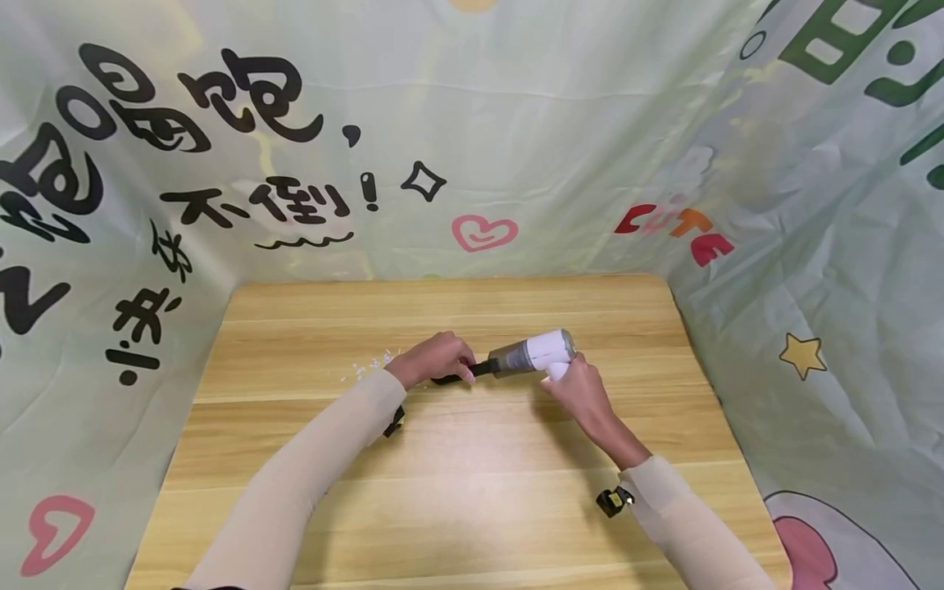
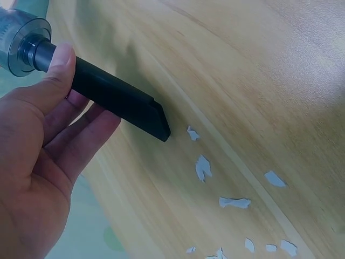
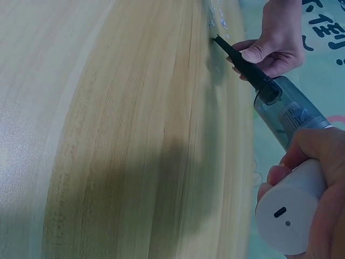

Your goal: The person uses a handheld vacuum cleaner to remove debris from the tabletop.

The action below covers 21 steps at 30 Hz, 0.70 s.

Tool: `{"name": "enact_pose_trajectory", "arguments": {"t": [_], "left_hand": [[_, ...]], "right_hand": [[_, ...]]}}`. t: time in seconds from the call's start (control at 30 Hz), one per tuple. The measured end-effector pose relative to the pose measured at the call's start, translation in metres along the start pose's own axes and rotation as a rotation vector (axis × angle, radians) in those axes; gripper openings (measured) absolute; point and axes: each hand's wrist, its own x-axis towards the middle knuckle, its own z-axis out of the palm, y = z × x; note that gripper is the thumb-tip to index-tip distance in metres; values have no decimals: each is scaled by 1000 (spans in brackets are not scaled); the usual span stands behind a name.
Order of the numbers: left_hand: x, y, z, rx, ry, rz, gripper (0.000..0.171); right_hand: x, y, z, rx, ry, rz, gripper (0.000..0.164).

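A white handheld vacuum cleaner (image 1: 547,350) with a see-through dust cup (image 3: 291,110) is held over the wooden table. My right hand (image 1: 583,392) grips its white handle (image 3: 291,208). The black crevice nozzle (image 2: 116,97) sticks out of the cup's front end, pointing left in the head view. My left hand (image 2: 40,140) pinches this nozzle between thumb and fingers, near where it joins the cup. Just past the slanted nozzle tip lie several torn white paper scraps (image 2: 203,168), scattered on the tabletop.
The wooden table (image 1: 472,508) has rounded corners and pale grain. Printed cloth (image 1: 560,164) with black writing, hearts and stars hangs behind it and along both sides. A small black wrist camera (image 1: 614,501) shows at the right sleeve.
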Motion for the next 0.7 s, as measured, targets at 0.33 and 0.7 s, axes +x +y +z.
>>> {"name": "enact_pose_trajectory", "arguments": {"t": [0.33,0.7], "left_hand": [[-4,-2,-2,0,5,5,17],[-9,-6,-2,-29,8,3,17]], "right_hand": [[0,-3,2,-6,8,-26,56],[0,-8,5,-13,9,-28,57]]}}
